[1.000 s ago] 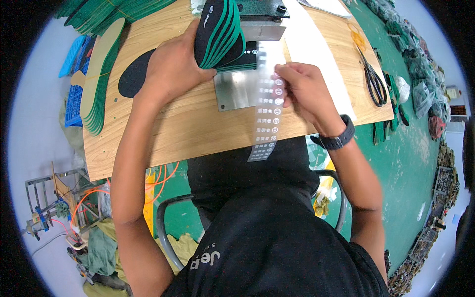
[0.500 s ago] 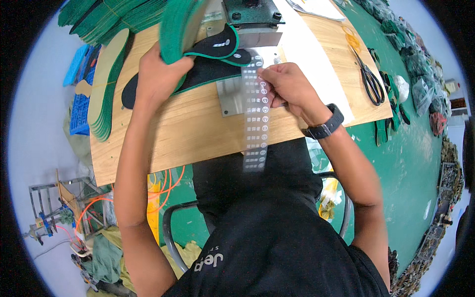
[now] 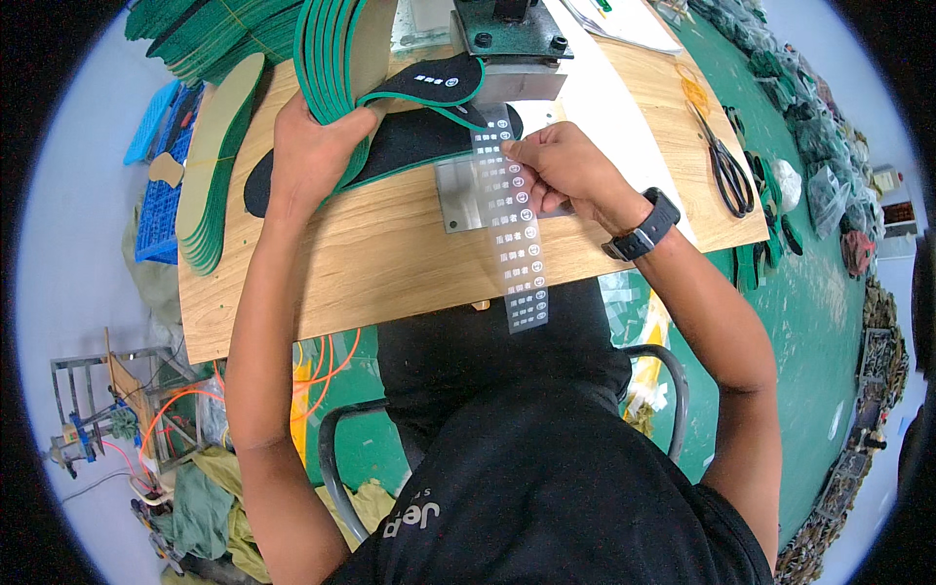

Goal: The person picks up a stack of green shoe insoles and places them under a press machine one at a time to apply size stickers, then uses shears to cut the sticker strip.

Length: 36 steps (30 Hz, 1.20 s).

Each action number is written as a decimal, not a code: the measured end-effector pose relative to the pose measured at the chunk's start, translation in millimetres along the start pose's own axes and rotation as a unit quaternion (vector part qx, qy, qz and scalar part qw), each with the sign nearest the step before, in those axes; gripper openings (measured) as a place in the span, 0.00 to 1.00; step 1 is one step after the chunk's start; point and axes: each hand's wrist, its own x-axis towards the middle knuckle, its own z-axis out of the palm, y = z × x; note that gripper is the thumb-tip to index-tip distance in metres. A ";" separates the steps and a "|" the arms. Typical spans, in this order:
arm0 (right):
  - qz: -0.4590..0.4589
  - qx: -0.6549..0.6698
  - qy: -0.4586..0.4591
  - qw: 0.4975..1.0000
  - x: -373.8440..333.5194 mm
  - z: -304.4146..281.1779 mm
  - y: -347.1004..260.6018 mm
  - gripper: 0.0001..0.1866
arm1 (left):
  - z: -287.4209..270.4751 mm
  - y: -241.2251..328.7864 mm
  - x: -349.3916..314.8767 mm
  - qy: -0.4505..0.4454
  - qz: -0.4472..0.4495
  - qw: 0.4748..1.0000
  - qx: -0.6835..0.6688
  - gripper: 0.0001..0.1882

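Note:
My left hand (image 3: 317, 146) is closed around a stack of insoles (image 3: 336, 58) with green edges and beige undersides. The front insole (image 3: 429, 82) of the stack bends away to the right, its black face up and a small white print on it. Beneath them, a black insole (image 3: 409, 146) lies on the table. My right hand (image 3: 565, 171) pinches a clear strip of white printed transfer labels (image 3: 517, 229) between thumb and fingers. The strip's upper end is beside the insole tips, and its lower end hangs past the table edge over my lap.
A press machine (image 3: 512, 44) stands at the far side, with a metal plate (image 3: 463, 200) in front. More insoles (image 3: 216, 171) lie on the wooden table (image 3: 263, 302) at left, beside a blue basket (image 3: 161, 219). Black-handled scissors (image 3: 726, 171) and a white sheet (image 3: 629, 136) are at right.
The held insole stack has shifted slightly left and fanned out, with the front insole's print turned up more. The label strip's lower end has swung right; my right hand stays nearly in place.

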 end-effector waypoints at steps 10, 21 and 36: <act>-0.014 -0.011 0.005 1.000 0.2 1.2 3.7 0.16 | 4.4 12.2 -7.4 -0.010 -0.026 0.999 -0.020 0.16; -0.036 0.022 0.005 0.999 -16.9 -3.2 5.7 0.14 | 8.3 6.3 -9.6 -0.089 -0.020 0.979 0.183 0.35; -0.044 0.207 0.080 0.974 -30.4 -23.1 24.3 0.12 | 18.8 9.7 7.0 -0.198 0.097 0.906 0.361 0.51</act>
